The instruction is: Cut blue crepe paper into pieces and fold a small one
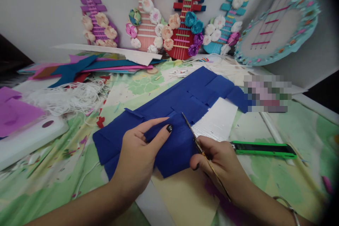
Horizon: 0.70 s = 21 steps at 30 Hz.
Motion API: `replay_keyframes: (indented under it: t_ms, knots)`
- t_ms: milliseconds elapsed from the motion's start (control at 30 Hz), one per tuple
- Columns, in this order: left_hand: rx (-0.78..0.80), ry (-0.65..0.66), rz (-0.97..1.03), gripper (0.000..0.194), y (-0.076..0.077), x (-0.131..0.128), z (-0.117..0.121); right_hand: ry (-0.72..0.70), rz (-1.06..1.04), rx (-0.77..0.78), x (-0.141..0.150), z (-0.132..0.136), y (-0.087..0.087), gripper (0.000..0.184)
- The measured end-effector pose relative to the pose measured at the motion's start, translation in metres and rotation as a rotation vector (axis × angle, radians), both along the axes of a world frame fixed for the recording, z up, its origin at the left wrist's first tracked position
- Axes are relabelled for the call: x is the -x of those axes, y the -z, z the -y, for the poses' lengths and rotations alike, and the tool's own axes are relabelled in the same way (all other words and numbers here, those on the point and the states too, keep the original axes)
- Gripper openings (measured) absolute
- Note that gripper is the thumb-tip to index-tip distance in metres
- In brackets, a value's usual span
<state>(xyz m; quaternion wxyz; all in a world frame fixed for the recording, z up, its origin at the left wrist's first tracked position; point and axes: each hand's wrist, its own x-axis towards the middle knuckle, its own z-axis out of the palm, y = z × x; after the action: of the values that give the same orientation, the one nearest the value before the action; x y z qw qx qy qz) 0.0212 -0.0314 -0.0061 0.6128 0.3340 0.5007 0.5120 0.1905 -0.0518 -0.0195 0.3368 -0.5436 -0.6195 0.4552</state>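
My left hand (pixel 143 152) pinches a piece of dark blue crepe-like paper (pixel 174 148) between thumb and fingers, holding it raised. In my right hand (pixel 219 162) is a pair of scissors (pixel 197 142), its blades at the right edge of that piece. How far the blades are apart I cannot make out. Beneath lies a long board covered with overlapping blue paper (pixel 164 97). A white bare patch (pixel 215 118) of it shows right of the scissors. Close to my right knuckles lies a green and black utility knife (pixel 265 149).
Several decorated paper guitars (pixel 182 39) lean against the wall behind. A white string heap (pixel 69 95), coloured sheets (pixel 87 67) and a white glue-gun-like or box-shaped object (pixel 29 141) sit at left. A cream sheet (pixel 185 194) lies in front. A pixelated patch covers something at right.
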Motion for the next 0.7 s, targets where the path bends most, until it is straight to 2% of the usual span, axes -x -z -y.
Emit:
replay_keyframes:
  t_ms: [400, 700]
  knots:
    - [-0.014, -0.015, -0.016, 0.036, 0.0001, 0.0011, 0.0003, 0.028, 0.02, 0.011, -0.0009, 0.0021, 0.0014, 0.043]
    - [-0.028, -0.002, -0.014, 0.034, -0.0014, -0.0007, 0.0004, 0.017, -0.029, -0.034, -0.0023, 0.0014, 0.0, 0.058]
